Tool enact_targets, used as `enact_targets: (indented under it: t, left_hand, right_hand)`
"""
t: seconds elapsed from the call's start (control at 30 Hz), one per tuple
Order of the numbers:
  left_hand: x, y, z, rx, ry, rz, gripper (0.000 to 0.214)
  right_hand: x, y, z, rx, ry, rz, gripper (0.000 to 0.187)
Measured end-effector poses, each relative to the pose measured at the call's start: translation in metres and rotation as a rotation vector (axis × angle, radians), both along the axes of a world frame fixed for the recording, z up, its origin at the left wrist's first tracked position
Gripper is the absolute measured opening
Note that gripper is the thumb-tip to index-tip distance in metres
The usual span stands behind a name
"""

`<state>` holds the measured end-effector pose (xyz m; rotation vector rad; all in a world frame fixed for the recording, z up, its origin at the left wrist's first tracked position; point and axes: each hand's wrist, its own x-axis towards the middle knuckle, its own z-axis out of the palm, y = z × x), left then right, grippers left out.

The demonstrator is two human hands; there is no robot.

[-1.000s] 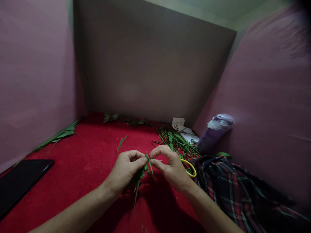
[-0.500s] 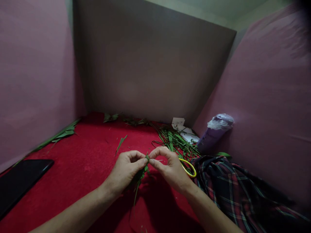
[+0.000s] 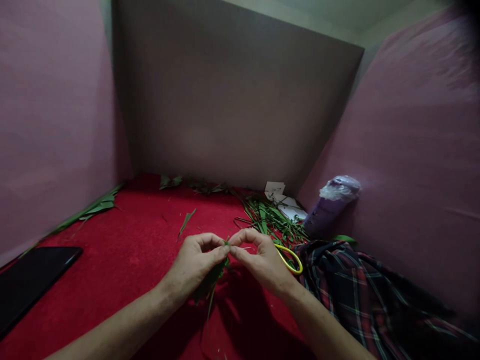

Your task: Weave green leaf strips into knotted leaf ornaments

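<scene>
My left hand [image 3: 198,257] and my right hand [image 3: 260,257] meet at their fingertips, low in the middle of the view. Between the left thumb and forefinger is pinched a small bundle of green leaves [image 3: 212,281], its blades hanging below the hand. The right thumb and forefinger pinch the top of the same bundle, right against the left fingertips. Part of the bundle is hidden behind the left hand. Just beyond my right wrist lie scissors with a yellow handle loop [image 3: 294,262]; their blades are mostly hidden.
Red cloth [image 3: 142,265] covers the surface. Heaped leaves and stems [image 3: 277,220] lie beside white paper [image 3: 275,189]. A purple cylinder with plastic wrap [image 3: 330,205] leans at the right wall, behind plaid fabric [image 3: 360,285]. A black flat device [image 3: 37,280] lies left; one loose leaf [image 3: 185,221] lies ahead.
My fingertips have drawn slightly closer together at the top of the leaf bundle, and the hanging leaves have turned a little. Everything else stays in place.
</scene>
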<state>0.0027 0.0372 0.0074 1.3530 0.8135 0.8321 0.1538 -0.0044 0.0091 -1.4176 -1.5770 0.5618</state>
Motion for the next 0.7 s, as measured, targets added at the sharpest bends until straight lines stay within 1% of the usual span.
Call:
enact_targets:
  t: [0.17,0.27,0.3,0.37,0.43,0.57,0.7]
  left_hand:
    - [0.0003,-0.0008,0.0016,0.045,0.051,0.02,0.026]
    - [0.0007,-0.0018,0.0001,0.069,0.085,0.019,0.025]
    - [0.0008,-0.0021,-0.0008,0.071,0.086,0.01,0.024]
    - [0.0009,-0.0026,-0.0023,0.077,0.082,-0.002,0.023]
    - [0.0009,-0.0032,-0.0028,0.09,0.092,-0.004,0.02]
    - [0.0017,-0.0051,-0.0015,0.092,0.132,-0.007,0.015]
    - [0.0026,-0.0046,-0.0028,0.012,0.087,-0.036,0.019]
  right_hand:
    - [0.0007,-0.0017,0.0004,0.004,0.027,0.013,0.007]
    - [-0.0001,-0.0043,0.0018,0.104,0.009,-0.019,0.002]
    - [-0.0008,-0.005,0.0022,0.149,-0.003,-0.016,0.003]
    - [-0.0027,-0.0057,0.0026,0.217,-0.027,0.019,0.009]
    - [-0.0047,-0.0055,0.002,0.254,-0.039,0.052,0.01]
    - [-0.0073,-0.005,-0.0004,0.271,-0.037,0.066,0.006]
    - [-0.0078,-0.0051,-0.0003,0.251,0.005,0.052,0.009]
